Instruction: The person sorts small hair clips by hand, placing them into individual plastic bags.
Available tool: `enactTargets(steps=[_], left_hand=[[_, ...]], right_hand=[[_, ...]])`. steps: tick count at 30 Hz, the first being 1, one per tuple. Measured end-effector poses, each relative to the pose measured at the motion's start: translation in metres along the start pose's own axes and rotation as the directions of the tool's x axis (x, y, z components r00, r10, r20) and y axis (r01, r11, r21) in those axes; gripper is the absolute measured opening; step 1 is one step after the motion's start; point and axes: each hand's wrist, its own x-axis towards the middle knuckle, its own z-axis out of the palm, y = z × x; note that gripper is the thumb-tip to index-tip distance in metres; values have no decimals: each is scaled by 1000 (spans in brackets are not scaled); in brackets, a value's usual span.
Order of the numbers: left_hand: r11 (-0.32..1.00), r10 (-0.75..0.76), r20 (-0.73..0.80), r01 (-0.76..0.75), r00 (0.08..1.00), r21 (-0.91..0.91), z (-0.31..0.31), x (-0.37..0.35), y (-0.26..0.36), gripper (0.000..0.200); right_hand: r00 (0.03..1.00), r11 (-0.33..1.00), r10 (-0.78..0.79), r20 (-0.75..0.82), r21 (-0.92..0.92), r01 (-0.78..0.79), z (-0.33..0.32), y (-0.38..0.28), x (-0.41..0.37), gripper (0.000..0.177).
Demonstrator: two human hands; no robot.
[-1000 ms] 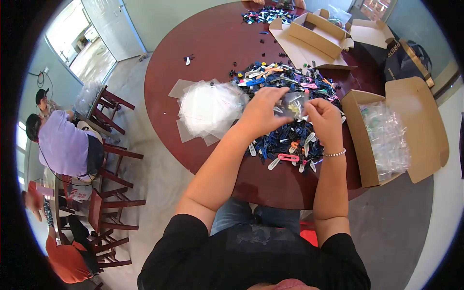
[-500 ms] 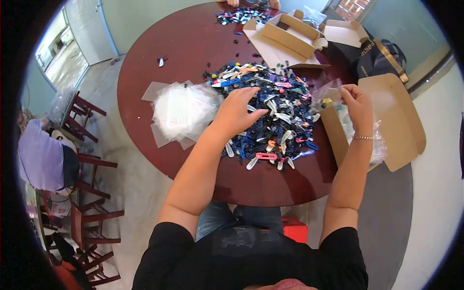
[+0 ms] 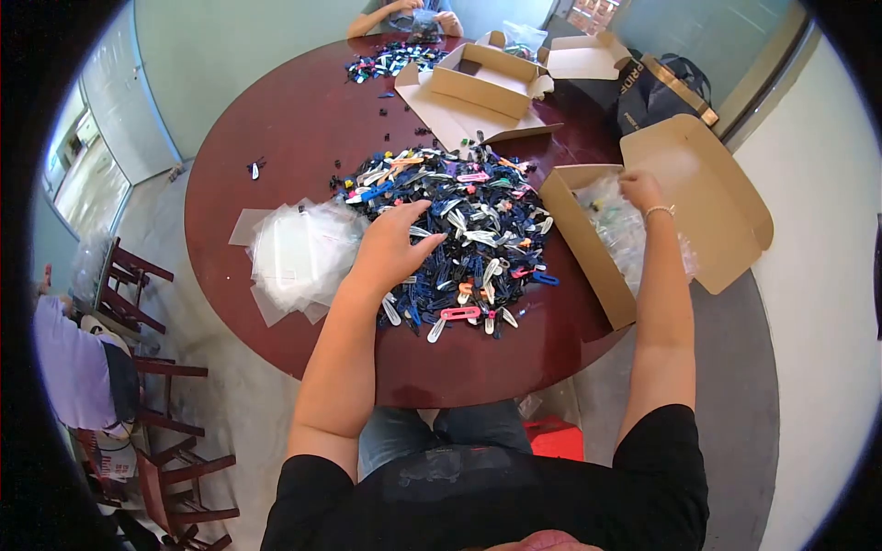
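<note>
My left hand (image 3: 395, 241) is over the left side of a large heap of hair clips (image 3: 469, 216), its thumb and fingers apart and nothing between them. Beside it on the left lies a stack of clear plastic bags (image 3: 301, 257). My right hand (image 3: 641, 190) has its fingers closed at the upper end of an open cardboard box (image 3: 588, 266). Filled clear bags (image 3: 617, 230) lie in that box, directly under the hand. The fingertips touch the plastic, and I cannot make out what they grip.
Across the round table (image 3: 276, 119), a person's hands hold a bag by a smaller clip heap (image 3: 390, 62). Another open box (image 3: 482, 81) stands at the back, near a dark bag (image 3: 657, 96). Stools (image 3: 165, 367) and a seated person are at left.
My right hand has lowered a small clear bag from beside the heap into the box. My left hand keeps its open pose over the clips. The view has shifted, showing more of the person opposite.
</note>
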Motion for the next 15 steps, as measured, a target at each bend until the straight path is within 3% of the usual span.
enactTargets(steps=[4, 6, 9, 12, 15], left_hand=[[999, 40, -33, -38, 999, 34, 2, 0, -4, 53], [998, 50, -40, -48, 998, 43, 2, 1, -4, 52], [996, 82, -63, -79, 995, 51, 6, -1, -5, 49], [989, 146, -133, -142, 980, 41, 11, -1, -8, 44], [989, 139, -280, -150, 950, -16, 3, 1, 1, 33]], right_hand=[[994, 999, 36, -104, -25, -39, 18, -1, -22, 28], [970, 975, -86, -228, -222, 34, 7, -13, -34, 31], [938, 954, -171, -302, -289, 81, -8, -33, -41, 35], [914, 953, -299, -275, -44, 299, -16, -100, -73, 30], [876, 836, -428, -223, 269, 478, 13, -170, -108, 19]])
